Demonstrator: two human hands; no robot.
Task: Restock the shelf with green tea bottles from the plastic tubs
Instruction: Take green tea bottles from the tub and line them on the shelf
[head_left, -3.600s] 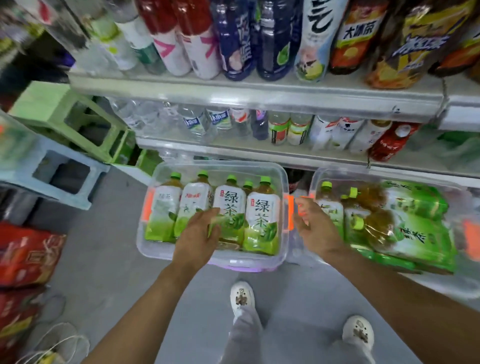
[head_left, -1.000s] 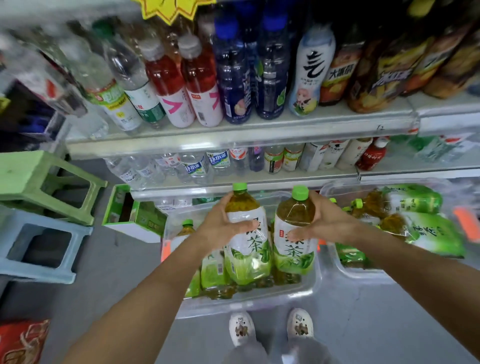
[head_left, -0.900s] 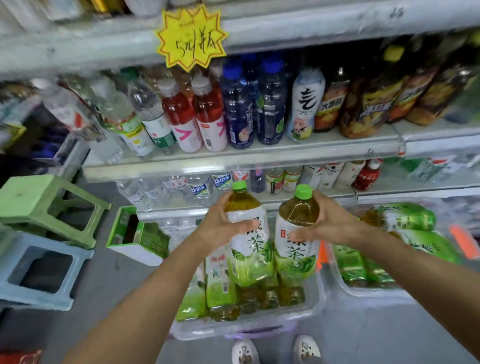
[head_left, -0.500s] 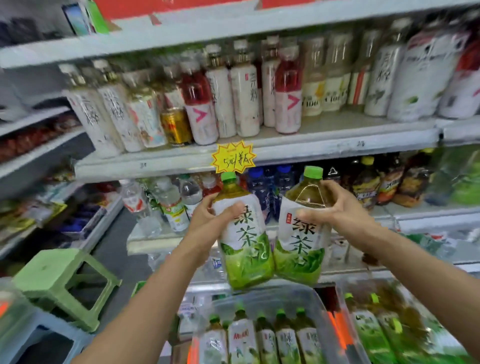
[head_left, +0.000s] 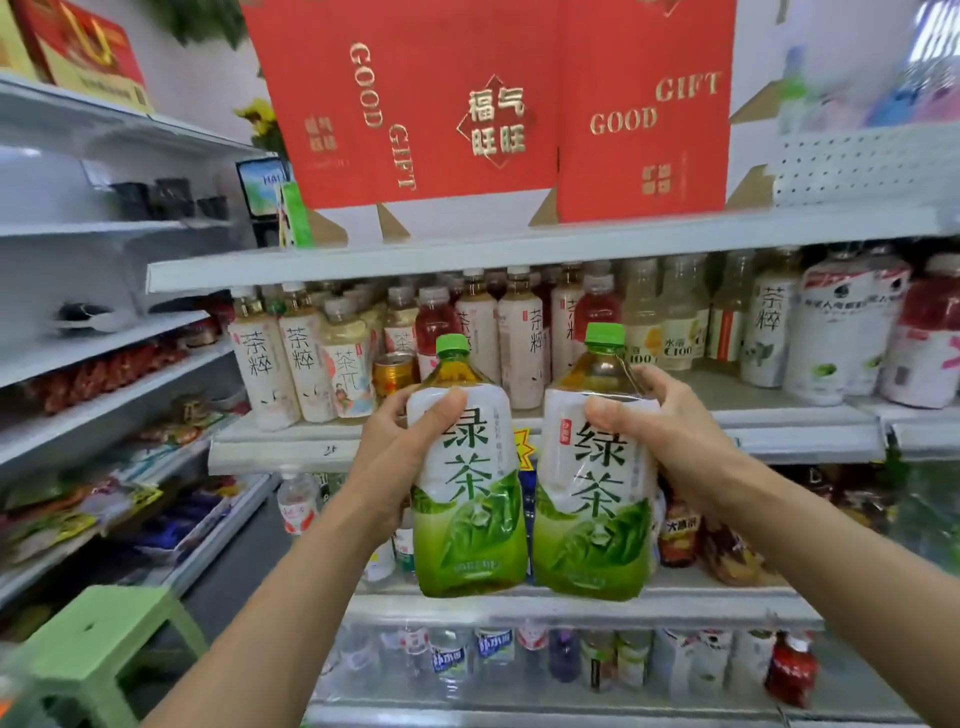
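I hold two large green tea bottles upright, side by side, in front of the drinks shelf (head_left: 519, 249). My left hand (head_left: 395, 452) grips the left green tea bottle (head_left: 470, 509) around its upper label. My right hand (head_left: 660, 421) grips the right green tea bottle (head_left: 595, 514) at its shoulder. Both have green caps and white-and-green labels. The two bottles touch each other at their lower halves. The plastic tubs are out of view.
Several pale tea and red drink bottles (head_left: 467, 332) fill the shelf behind the held pair. Red gift boxes (head_left: 488, 104) stand on the top shelf. Darker drinks (head_left: 680, 535) sit lower. A green stool (head_left: 104, 639) stands at bottom left beside snack shelves (head_left: 104, 415).
My view and both hands have risen from the tubs on the floor. The two green tea bottles came up with them, now level with the pale tea shelf.
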